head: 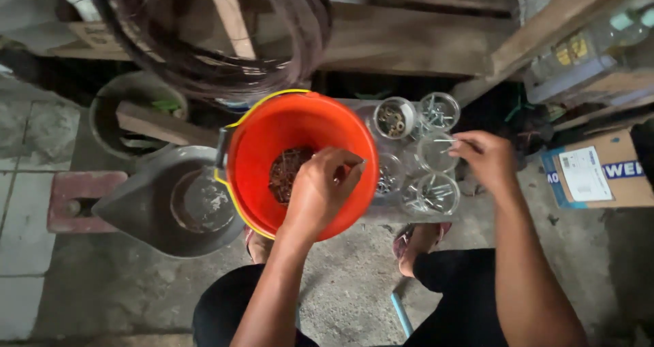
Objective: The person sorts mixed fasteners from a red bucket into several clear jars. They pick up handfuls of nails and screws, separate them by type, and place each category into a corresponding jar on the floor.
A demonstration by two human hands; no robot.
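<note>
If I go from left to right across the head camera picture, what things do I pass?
Red brick → grey metal pan → orange bucket with the left hand over it → clear jars → right hand → cardboard box.

I see my left hand [320, 187] reaching forward from a bare forearm that rises from the near edge, wrist bent slightly down, fingers curled inward with the fingertips pinched together (whether anything sits between them I cannot tell). My right hand [485, 158] lies farther right and a little farther away, its forearm running up from the near right corner. That hand points left, thumb and forefinger pressed together in a fine pinch, the other fingers loosely folded. Both knees show bent below.
</note>
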